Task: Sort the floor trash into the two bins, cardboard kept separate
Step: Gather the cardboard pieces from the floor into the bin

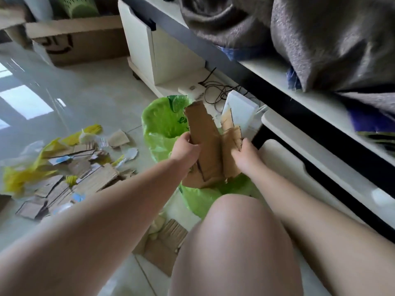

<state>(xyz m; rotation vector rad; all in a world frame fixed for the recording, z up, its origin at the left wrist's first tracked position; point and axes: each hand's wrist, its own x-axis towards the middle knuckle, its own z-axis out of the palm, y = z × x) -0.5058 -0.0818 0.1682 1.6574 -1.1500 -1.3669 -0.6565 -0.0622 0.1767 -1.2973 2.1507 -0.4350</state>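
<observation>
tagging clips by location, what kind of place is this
Most likely a room in a home, perhaps a bedroom or living room: a grey blanket heaped on low white furniture, a glossy tiled floor, and a tangle of cables by the unit.

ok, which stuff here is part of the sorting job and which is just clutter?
Job:
- cardboard pieces, held by left hand and right hand
- two green-lined bins
- floor trash pile

Clutter:
- grey blanket
- cables
- large cardboard box

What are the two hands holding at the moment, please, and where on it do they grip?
Torn cardboard pieces: the left hand grips their left edge, the right hand their right edge, above the green-lined bin.
</observation>
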